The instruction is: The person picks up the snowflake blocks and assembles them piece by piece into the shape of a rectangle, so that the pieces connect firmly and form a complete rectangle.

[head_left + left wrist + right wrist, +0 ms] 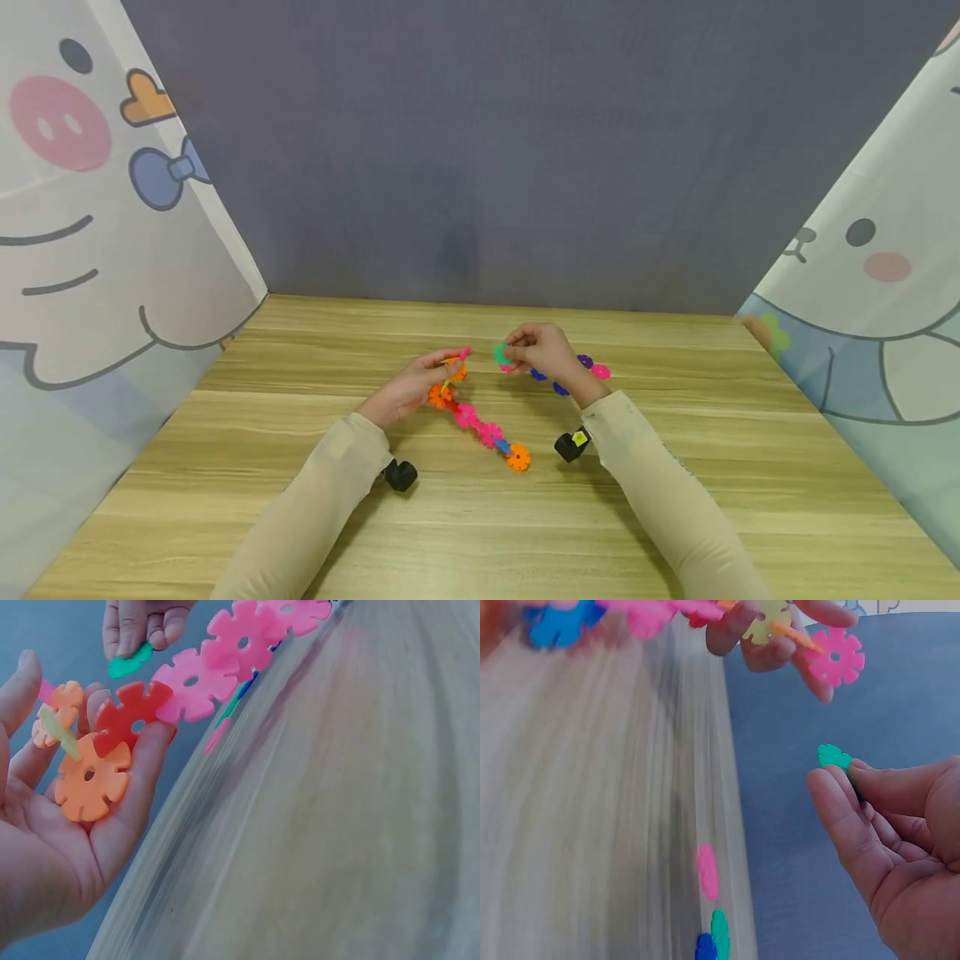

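Observation:
My left hand (408, 387) holds a chain of notched plastic snowflake discs. An orange disc (109, 787) lies against its fingers in the left wrist view, joined to a red disc (112, 724) and a pale yellow disc (60, 735). From there the chain runs through pink discs (467, 415) and a blue disc (503, 446) to an orange disc (517, 463) at its near end. A pink disc (849, 666) forms the other end, by the left fingertips. My right hand (551, 350) pinches a green snowflake disc (832, 756) between thumb and forefinger, a short gap from that pink end.
Loose discs lie on the wooden table (300, 467) beyond and beside the right hand: a purple disc (585, 360), a pink disc (602, 372) and blue discs (561, 389). A dark grey panel (487, 167) rises behind the table, with cartoon-printed cloths on both sides.

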Tool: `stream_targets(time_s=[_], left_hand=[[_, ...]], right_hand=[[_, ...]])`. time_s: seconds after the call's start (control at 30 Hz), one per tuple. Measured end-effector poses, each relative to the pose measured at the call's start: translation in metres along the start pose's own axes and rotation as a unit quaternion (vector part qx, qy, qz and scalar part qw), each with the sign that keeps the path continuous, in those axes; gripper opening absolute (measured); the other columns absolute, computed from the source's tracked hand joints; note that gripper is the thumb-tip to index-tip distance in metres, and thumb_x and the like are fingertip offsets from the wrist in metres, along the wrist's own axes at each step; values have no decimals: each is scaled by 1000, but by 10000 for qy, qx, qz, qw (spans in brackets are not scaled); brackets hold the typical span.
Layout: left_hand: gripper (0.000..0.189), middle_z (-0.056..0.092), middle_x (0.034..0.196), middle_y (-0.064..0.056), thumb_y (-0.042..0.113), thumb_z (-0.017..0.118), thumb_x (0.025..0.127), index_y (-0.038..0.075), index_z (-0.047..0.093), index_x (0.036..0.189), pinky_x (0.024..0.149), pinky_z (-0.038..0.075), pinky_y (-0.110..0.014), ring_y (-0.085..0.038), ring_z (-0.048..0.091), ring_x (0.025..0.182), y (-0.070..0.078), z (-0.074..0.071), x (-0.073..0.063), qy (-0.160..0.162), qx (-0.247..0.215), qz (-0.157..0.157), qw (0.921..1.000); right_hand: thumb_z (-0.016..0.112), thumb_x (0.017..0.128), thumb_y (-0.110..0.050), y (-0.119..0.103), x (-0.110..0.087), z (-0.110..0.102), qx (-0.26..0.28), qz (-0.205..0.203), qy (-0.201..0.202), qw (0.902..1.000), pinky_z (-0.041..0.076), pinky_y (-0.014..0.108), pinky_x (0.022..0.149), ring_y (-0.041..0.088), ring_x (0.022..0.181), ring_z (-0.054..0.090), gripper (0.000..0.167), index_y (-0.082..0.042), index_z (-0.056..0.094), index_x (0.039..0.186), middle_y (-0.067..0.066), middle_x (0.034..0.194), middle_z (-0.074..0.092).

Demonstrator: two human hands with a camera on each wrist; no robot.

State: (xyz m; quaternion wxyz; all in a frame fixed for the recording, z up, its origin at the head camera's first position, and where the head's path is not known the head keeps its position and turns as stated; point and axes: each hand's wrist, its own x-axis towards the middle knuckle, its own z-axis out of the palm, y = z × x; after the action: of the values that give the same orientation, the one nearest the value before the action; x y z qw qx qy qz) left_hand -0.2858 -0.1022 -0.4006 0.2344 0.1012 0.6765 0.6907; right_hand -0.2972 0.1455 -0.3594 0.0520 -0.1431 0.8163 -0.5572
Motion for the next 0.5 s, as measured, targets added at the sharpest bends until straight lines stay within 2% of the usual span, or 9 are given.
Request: stream_targets(time_s=[0.1, 0.2, 0.3, 0.5], left_hand=[[49, 41, 152, -16, 30, 53, 105, 17, 44, 152, 85, 49, -40, -15, 63, 80, 1, 0, 0, 39, 2, 0, 10000], [49, 48, 147, -19, 31, 51, 106, 15, 43, 152, 89, 48, -41, -14, 63, 79, 2, 0, 0, 53, 30, -6, 10000], [49, 54, 140, -23, 30, 50, 106, 12, 43, 151, 85, 50, -39, -13, 63, 76, 2, 0, 0, 34, 29, 10, 10000], [49, 56, 132, -24, 31, 50, 106, 10, 46, 149, 75, 54, -34, -14, 62, 74, 4, 2, 0, 3, -47, 47, 10000]], right_hand=[[66, 93, 3, -3, 1, 1, 49, -62, 57, 10000, 57, 55, 74, 23, 66, 69, 12, 10, 66, 103, 15, 81, 68], [66, 93, 2, -7, 1, 3, 73, -205, 127, 9997, 57, 57, 74, 27, 68, 71, 12, 10, 66, 103, 18, 83, 69], [67, 93, 2, -12, 0, 4, 178, -272, 202, 9993, 56, 57, 75, 26, 69, 71, 13, 10, 66, 103, 20, 86, 69], [65, 94, 2, -23, 1, 10, 565, -252, 242, 9978, 56, 56, 77, 15, 65, 70, 15, 12, 66, 105, 33, 97, 66]])
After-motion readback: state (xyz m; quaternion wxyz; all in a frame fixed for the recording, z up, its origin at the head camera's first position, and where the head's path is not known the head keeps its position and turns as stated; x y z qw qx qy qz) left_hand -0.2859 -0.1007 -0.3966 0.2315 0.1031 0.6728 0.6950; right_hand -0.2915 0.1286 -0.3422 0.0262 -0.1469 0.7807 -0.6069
